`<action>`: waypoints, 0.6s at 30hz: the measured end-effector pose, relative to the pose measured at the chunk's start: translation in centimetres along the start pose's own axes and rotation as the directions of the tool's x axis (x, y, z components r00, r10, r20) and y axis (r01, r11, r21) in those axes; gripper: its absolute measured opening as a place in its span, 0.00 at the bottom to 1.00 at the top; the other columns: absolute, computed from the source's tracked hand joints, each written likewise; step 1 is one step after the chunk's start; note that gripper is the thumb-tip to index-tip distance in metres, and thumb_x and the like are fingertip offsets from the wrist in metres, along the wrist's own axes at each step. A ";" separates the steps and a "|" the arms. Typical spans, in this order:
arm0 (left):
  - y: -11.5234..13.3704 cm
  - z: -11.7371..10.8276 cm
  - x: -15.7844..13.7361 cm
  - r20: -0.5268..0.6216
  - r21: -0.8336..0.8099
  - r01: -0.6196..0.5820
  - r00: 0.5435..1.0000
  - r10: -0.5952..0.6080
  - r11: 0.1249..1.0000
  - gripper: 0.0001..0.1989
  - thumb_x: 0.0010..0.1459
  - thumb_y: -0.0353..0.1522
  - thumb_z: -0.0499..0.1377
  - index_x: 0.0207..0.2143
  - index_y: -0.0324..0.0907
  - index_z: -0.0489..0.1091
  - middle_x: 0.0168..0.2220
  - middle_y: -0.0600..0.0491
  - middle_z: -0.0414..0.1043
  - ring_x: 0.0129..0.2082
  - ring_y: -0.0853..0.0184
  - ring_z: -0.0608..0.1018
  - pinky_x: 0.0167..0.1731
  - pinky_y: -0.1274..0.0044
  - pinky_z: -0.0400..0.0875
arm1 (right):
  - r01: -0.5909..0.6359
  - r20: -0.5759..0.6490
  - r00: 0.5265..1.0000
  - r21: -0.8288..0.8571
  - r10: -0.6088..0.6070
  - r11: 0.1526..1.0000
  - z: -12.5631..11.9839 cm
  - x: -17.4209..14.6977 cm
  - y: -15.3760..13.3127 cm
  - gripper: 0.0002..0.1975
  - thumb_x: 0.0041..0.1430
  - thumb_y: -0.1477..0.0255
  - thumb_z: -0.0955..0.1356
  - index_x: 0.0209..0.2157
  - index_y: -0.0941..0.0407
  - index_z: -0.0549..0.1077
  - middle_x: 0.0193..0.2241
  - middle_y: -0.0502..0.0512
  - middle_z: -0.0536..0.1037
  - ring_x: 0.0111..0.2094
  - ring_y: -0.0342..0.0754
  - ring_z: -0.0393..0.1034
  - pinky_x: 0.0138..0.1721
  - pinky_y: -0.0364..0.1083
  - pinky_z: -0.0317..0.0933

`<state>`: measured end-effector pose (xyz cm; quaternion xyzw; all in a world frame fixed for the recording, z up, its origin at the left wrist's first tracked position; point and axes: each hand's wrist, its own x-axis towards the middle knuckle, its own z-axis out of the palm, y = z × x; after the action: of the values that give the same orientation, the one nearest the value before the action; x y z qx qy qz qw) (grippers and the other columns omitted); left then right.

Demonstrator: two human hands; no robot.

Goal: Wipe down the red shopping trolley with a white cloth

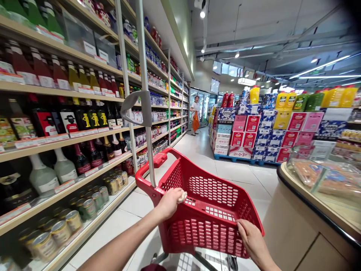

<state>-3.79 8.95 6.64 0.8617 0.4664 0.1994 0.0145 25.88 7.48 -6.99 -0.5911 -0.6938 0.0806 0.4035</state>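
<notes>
The left hand [169, 203] closes over the near rim of a red perforated plastic shopping basket [210, 210], fingers curled down into it, with a small pale scrap tucked in the grip; what it is cannot be told. The right hand [251, 237] clamps the basket's near right corner, thumb on top and fingers wrapped under the edge. With one hand at each end of the near rim, the basket sits level and square in front of the person, its open mouth upward, and it shows nothing inside. It rides low over the pale tiled floor [242, 177] on a wheeled frame glimpsed beneath. Its long grey pull handle [143, 101] stands upright at the far left corner, untouched.

To the left, long wooden shelves [67, 139] carry dark wine bottles [93, 120] facing the aisle, price strips along their edges, with glass jars [67, 222] on the bottom tier. To the right, a curved worktop [310, 203] with a dark rim holds wrapped trays. Ahead stands a pallet stack of red and blue cartons [248, 135], topped with yellow and orange drink bottles. A person in an orange apron [195, 116] stands far down the aisle by glass-door coolers.
</notes>
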 end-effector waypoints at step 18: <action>2.7 -4.2 -2.3 0.061 -0.642 0.051 0.998 -0.016 0.765 0.19 0.57 0.39 0.48 0.49 0.45 0.64 0.46 0.51 0.70 0.45 0.63 0.72 0.44 0.68 0.67 | -0.028 -0.268 0.956 0.332 0.122 0.943 5.0 2.3 -11.1 0.23 0.49 0.70 0.61 0.49 0.58 0.63 0.48 0.59 0.68 0.49 0.54 0.62 0.51 0.54 0.54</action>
<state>-4.26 4.86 10.33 0.8009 0.3847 0.3245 0.3244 14.32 8.11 -2.73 -0.5482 -0.5826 0.1231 0.5872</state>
